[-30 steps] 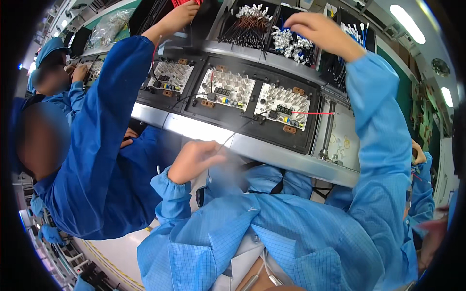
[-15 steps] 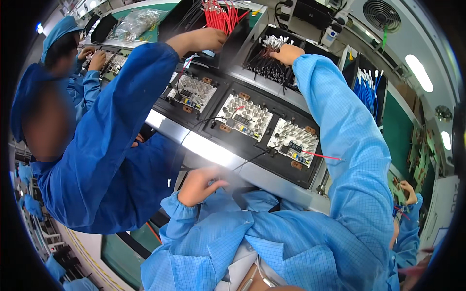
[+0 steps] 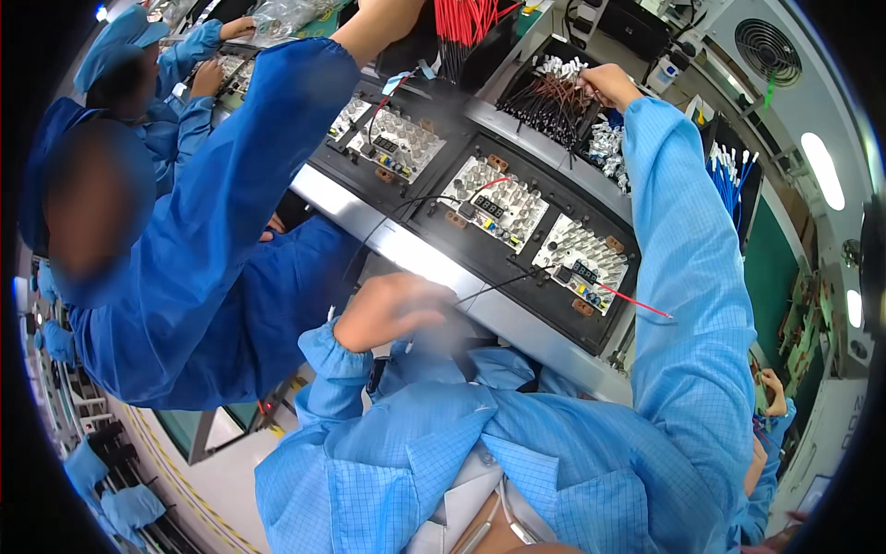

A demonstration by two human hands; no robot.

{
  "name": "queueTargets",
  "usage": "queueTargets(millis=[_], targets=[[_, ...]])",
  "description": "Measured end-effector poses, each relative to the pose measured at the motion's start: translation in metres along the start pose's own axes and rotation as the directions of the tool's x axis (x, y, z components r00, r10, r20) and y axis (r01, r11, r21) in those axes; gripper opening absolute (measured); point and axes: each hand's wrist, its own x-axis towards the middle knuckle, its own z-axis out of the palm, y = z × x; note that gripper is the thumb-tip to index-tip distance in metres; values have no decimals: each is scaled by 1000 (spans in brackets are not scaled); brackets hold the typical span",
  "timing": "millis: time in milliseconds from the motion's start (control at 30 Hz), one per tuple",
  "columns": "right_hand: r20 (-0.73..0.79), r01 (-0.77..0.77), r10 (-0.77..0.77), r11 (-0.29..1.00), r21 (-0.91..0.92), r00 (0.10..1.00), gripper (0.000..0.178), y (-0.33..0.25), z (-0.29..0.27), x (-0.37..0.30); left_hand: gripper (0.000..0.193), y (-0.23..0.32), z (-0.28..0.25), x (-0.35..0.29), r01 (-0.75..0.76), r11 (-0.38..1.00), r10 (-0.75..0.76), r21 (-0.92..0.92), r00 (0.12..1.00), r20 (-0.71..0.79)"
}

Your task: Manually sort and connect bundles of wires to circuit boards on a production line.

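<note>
My right hand reaches over the far bin, fingertips pinched at the white ends of the brown wires. What exactly sits between the fingertips is partly hidden. In front of my chest, near the bench's front edge, hovers my left hand; motion smears its fingers, so its grip cannot be made out. On the bench, a black fixture holds a left circuit board and a right circuit board, both with small dark displays. A red wire runs from the right board toward my right sleeve; black wires lead off both boards.
A co-worker in a dark blue sleeve leans in from the left, a hand near the red wires. Silver-white parts fill a compartment beside my right forearm. Blue wires stand right of it. Another board lies left.
My right hand has moved right across the wire bin, uncovering the silver-white parts. My left hand has risen slightly. The view has shifted, and the co-worker's hand is nearer the upper edge.
</note>
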Motion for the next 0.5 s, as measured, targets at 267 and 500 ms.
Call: queueTargets(millis=[267, 500], targets=[[44, 128, -121, 897, -424, 992, 36, 15, 31, -3, 30, 1, -3, -18, -26, 1000, 25, -15, 999, -40], [71, 207, -207, 766, -608, 976, 30, -5, 47, -16, 27, -1, -3, -36, 82, 996, -81, 19, 995, -57]])
